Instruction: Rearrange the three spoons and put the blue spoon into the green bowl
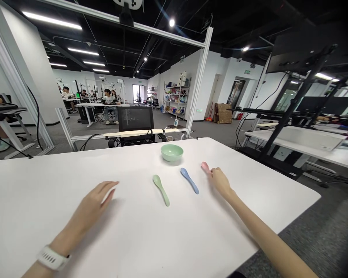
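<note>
Spoons (190, 180) green, blue, pink; bowl (172, 153) green

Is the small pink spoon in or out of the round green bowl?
Out: the right hand holds the small pink spoon apart from the round green bowl.

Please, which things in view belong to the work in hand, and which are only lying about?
Seemingly in the work:
- pink spoon, its handle in the right hand
- blue spoon
- green spoon
- green bowl

Apparently just lying about:
- black chair beyond the table
- brown crate on the floor
</note>
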Motion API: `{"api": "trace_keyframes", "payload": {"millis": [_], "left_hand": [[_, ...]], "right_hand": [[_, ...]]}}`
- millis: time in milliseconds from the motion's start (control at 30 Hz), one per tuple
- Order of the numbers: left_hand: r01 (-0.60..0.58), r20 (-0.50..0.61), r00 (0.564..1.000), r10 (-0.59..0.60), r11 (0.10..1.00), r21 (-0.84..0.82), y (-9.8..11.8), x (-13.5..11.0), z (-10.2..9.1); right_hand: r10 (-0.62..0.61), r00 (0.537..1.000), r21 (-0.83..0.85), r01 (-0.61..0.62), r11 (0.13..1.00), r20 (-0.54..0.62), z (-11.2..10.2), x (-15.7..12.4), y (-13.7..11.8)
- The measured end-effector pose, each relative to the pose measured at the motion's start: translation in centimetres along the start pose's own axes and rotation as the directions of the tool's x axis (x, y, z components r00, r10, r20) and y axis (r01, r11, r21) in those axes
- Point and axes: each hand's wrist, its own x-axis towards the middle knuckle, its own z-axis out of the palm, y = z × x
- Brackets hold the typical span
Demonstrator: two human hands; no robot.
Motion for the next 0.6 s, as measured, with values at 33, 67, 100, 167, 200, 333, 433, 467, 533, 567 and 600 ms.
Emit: {"api": "trace_keyframes", "payload": {"millis": [33, 67, 100, 167, 200, 333, 433, 467, 533, 567, 600], "left_hand": [[-0.064, 0.009, 0.998, 0.064, 0.998, -0.019, 1.8, 0.9, 0.8], [-0.123, 0.010, 0.992, 0.123, 0.992, -0.033, 3.5, 1.8, 1.6], [-0.176, 0.021, 0.984, 0.177, 0.983, -0.046, 5.2, 2.6, 2.4], [-0.269, 0.047, 0.961, 0.271, 0.961, -0.059, 8.1, 4.0, 4.2], [-0.304, 0.056, 0.950, 0.307, 0.951, -0.059, 9.2, 4.5, 5.0], [-0.334, 0.133, 0.930, 0.343, 0.939, -0.087, 10.8, 5.3, 7.3], [-0.291, 0.165, 0.938, 0.305, 0.951, -0.106, 9.6, 5.1, 7.6], [-0.279, 0.164, 0.942, 0.293, 0.955, -0.103, 9.0, 5.0, 7.5], [-0.250, 0.148, 0.954, 0.261, 0.964, -0.092, 7.6, 4.8, 7.1], [-0.230, 0.139, 0.961, 0.241, 0.969, -0.087, 7.0, 4.7, 6.9], [-0.211, 0.131, 0.967, 0.220, 0.974, -0.083, 6.5, 4.7, 6.7]], "right_hand": [[-0.028, 1.000, 0.059, 0.027, 0.998, 0.015, -0.3, -0.9, -1.3], [-0.075, 0.996, 0.120, 0.070, 0.990, 0.039, -0.6, -1.9, -2.9], [-0.149, 0.986, 0.202, 0.132, 0.971, 0.074, -0.9, -3.0, -4.7], [-0.295, 0.939, 0.331, 0.226, 0.916, 0.175, -1.4, -5.5, -8.4], [-0.364, 0.906, 0.385, 0.265, 0.884, 0.215, -1.6, -6.8, -10.1], [-0.504, 0.821, 0.511, 0.323, 0.796, 0.266, -2.1, -10.7, -15.2], [-0.532, 0.799, 0.561, 0.313, 0.766, 0.282, -2.2, -11.6, -16.6], [-0.541, 0.795, 0.565, 0.324, 0.759, 0.272, -2.0, -11.5, -16.8], [-0.559, 0.795, 0.540, 0.371, 0.755, 0.235, -1.4, -10.9, -17.0], [-0.561, 0.798, 0.512, 0.395, 0.762, 0.219, -0.9, -10.6, -17.1], [-0.554, 0.805, 0.477, 0.409, 0.778, 0.213, -0.3, -10.4, -17.1]]}}
